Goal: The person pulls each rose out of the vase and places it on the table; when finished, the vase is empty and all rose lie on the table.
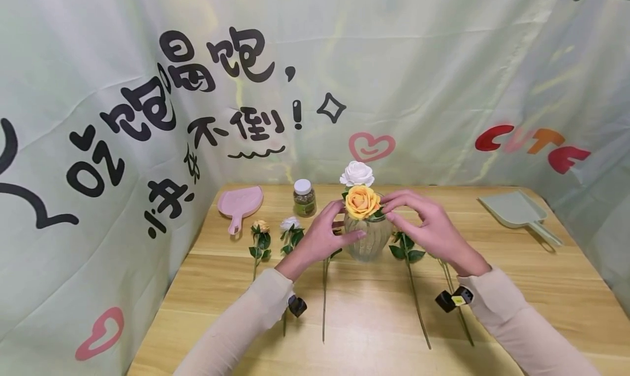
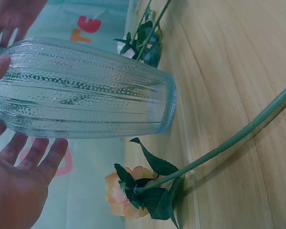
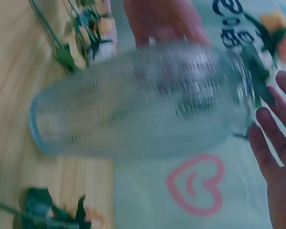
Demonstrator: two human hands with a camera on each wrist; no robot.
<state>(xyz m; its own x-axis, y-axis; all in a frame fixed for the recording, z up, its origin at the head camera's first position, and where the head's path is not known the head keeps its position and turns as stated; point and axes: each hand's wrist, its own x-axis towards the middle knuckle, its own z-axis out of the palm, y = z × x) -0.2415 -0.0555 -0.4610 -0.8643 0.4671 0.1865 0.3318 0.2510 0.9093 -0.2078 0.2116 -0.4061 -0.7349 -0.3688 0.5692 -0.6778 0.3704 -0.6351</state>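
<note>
White rose and orange rose in a ribbed glass vase
Head: left hand cups the vase upright on the table, likely for steadiness; right hand is at the rim. Backdrop reads "CUTE"; jar label illegible. Left wrist: thumb and fingers straddle the glass. Right wrist: fingers parted near the rim, unclamped.

In front of you, the vase, clear and ribbed, stood upright on the table, with the yellow rose in full bloom at its mouth and the white rose, also open, showing just above.
</note>
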